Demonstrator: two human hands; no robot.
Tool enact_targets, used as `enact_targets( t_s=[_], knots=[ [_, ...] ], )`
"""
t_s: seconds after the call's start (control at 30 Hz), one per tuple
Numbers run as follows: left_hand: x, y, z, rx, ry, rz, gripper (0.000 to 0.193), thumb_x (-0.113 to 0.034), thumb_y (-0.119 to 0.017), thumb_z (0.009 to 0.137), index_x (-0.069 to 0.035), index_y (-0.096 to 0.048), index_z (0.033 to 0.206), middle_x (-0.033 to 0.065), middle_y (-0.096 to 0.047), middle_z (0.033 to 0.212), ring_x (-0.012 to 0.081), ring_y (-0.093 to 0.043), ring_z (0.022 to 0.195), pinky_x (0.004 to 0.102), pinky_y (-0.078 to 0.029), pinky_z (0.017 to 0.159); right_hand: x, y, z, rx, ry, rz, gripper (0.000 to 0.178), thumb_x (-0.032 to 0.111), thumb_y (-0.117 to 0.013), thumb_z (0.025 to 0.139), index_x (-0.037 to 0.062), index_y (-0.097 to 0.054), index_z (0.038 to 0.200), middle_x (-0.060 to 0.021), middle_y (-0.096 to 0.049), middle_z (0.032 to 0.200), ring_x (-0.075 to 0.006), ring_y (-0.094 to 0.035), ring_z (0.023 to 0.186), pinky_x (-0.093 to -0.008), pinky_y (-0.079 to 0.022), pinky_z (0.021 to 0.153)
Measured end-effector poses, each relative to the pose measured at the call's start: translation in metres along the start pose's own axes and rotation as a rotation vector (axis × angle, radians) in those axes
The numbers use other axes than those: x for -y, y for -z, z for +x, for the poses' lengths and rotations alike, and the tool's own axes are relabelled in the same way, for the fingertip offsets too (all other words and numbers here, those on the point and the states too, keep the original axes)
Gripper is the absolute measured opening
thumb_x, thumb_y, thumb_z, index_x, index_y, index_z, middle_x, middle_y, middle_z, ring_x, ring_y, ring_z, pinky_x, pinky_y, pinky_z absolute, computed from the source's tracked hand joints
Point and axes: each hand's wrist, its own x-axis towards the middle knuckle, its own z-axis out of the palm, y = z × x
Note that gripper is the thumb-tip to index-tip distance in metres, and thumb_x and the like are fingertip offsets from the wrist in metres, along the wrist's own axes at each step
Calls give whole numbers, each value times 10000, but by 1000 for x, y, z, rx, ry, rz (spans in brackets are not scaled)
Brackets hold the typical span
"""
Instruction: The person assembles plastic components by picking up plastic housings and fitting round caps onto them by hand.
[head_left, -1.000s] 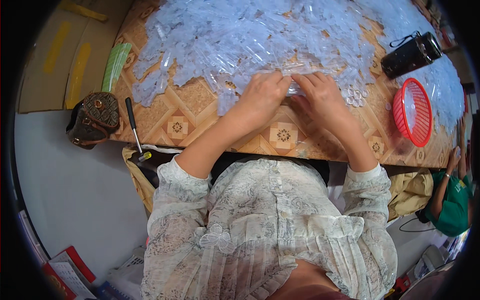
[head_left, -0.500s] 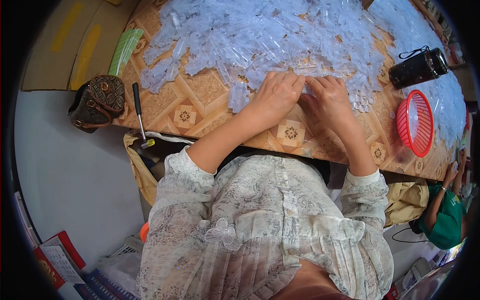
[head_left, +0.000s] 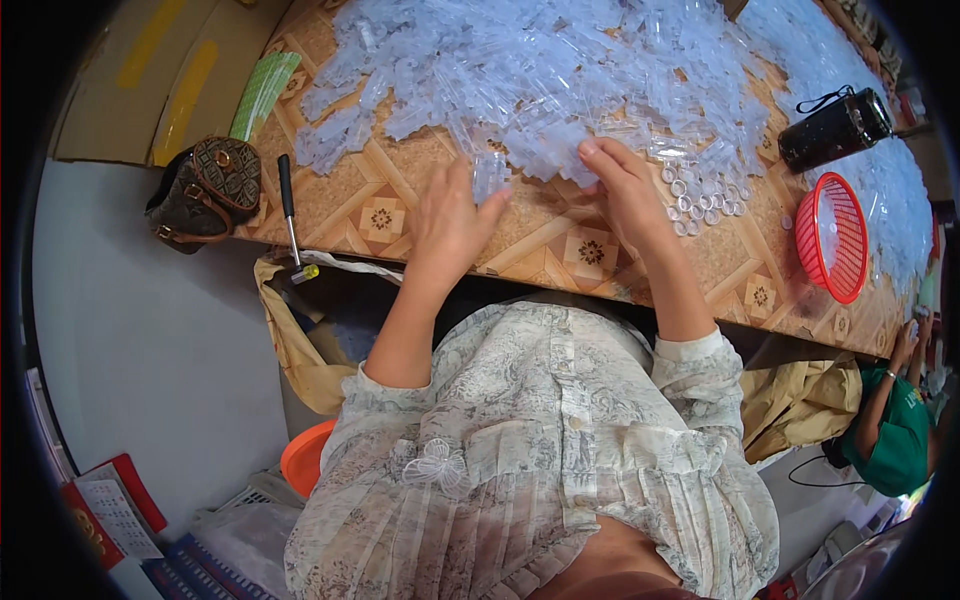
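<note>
Head view: I note the left hand (head_left: 450, 225) pinching a clear plastic tube (head_left: 489, 176) at the pile's (head_left: 540, 70) near edge, right hand (head_left: 625, 185) fingers curled into it, grip unclear; few small rings (head_left: 700, 195) sorted rightward, most heap untouched.

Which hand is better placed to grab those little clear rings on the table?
Right, probably. The right hand rests beside the clear rings; the left hand is farther away, on a clear plastic piece.
</note>
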Motion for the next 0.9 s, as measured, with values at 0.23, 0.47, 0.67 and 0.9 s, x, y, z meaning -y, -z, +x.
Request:
enact_targets(
  t_s=[0.23, 0.47, 0.67, 0.9],
  knots=[
    [9, -17, 4, -7, 48, -216, 634, -272, -732, 760, 62, -495, 1245, 241, -584, 1096, 348, -572, 1021, 398, -473, 865, 6, -32, 9, 72, 143, -558, 370, 302, -670, 843, 5, -580, 1044, -43, -584, 921, -119, -525, 777, -270, -436, 676],
    [23, -31, 1, 24, 143, -603, 638, -194, -759, 746, 48, -478, 1266, 182, -598, 1085, 242, -622, 939, 350, -514, 795, 3, -27, 2, 164, 90, -331, 494, 169, -692, 803, -5, -512, 1230, -114, -565, 1124, -198, -539, 1046, -323, -443, 902],
    [17, -29, 4, 230, 153, -1249, 511, -12, -647, 845, 73, -426, 1298, 126, -599, 1123, 113, -624, 929, 232, -524, 761, -14, -35, 4, 113, 178, -314, 451, 78, -652, 818, 3, -517, 1242, -94, -549, 1172, -178, -526, 1066, -295, -457, 876],
    [-4, -23, 14, 127, 230, -1361, 514, -113, -663, 860, 56, -421, 1282, 84, -610, 999, 99, -604, 812, 238, -522, 671, -31, -54, -2, -135, 498, -667, 336, 132, -598, 848, -16, -556, 1147, -186, -609, 988, -305, -595, 870, -392, -476, 782]
  ],
)
